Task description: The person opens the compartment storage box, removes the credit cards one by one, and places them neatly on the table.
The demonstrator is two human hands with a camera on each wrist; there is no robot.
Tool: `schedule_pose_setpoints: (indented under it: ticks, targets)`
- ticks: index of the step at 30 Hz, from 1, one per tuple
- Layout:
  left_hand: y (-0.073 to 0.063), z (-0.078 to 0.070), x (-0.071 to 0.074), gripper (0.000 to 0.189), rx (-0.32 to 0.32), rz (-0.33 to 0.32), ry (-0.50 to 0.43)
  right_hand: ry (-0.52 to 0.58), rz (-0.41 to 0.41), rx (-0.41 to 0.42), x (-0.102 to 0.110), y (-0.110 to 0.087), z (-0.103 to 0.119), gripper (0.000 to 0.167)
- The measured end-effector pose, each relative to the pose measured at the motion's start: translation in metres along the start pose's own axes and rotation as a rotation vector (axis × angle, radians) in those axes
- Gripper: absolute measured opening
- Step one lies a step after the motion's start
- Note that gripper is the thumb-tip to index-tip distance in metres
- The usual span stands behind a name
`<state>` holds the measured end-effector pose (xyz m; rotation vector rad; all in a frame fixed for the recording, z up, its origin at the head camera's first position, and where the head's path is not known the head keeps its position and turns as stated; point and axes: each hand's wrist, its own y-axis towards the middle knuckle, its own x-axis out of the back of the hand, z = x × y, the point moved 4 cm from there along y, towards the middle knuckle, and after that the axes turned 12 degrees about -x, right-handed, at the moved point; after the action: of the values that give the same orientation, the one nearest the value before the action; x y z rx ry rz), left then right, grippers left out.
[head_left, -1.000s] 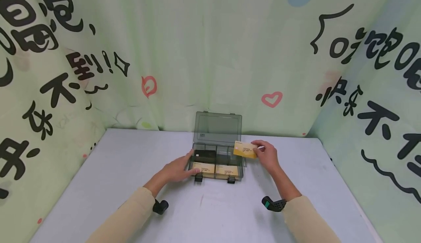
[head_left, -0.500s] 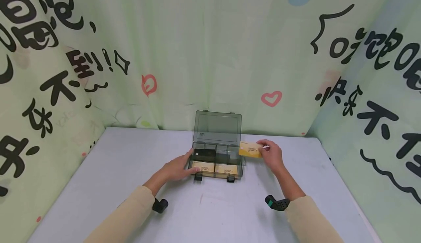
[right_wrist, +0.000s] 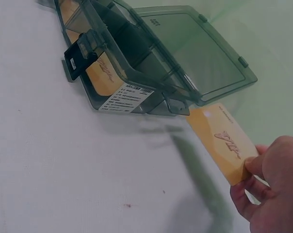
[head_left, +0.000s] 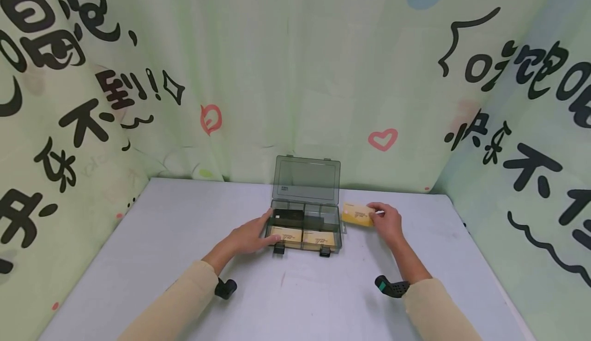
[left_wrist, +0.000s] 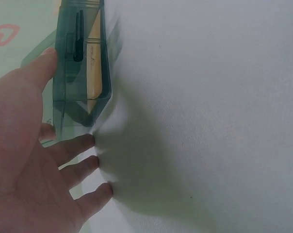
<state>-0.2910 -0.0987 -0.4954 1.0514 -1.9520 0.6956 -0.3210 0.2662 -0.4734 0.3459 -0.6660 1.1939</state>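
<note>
A smoky see-through plastic box point(head_left: 303, 248) stands on the table with its lid point(head_left: 307, 179) raised at the back. Cards point(head_left: 318, 238) printed in yellow fill its two front compartments, and a black item point(head_left: 287, 215) lies in the back left one. At the box's left side, my left hand point(head_left: 249, 236) touches it with fingers spread; in the left wrist view the thumb point(left_wrist: 47, 63) lies against the plastic. My right hand point(head_left: 387, 223) pinches a yellow card point(right_wrist: 221, 141) by its right end, just right of the box. Other fingers curl behind the card.
A white tabletop point(head_left: 295, 300) bears the box near its back edge. Pale green curtains point(head_left: 295, 74) with black lettering and hearts hang behind and at both sides. Two black latches point(right_wrist: 81, 56) stick out at the box's front. Each wrist wears a black camera band point(head_left: 391, 286).
My right hand has moved right and slightly down with the yellow card, from over the box's back right corner to beside it. My left hand has stayed at the box.
</note>
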Motion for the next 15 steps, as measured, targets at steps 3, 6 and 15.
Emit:
schedule_pose_setpoints:
  ticks: [3,6,15]
  targets:
    - [0.0,-0.001,0.0,0.09,0.0,0.001,-0.004,-0.012,0.014,-0.009,-0.003,0.0,-0.002,0.026]
    - [-0.001,-0.001,0.0,0.09,-0.002,0.001,-0.001,-0.025,0.038,-0.02,-0.007,0.0,-0.005,0.025]
    - [-0.001,-0.001,0.001,0.088,-0.017,0.002,-0.008,-0.07,0.077,-0.01,-0.015,0.005,-0.018,0.025]
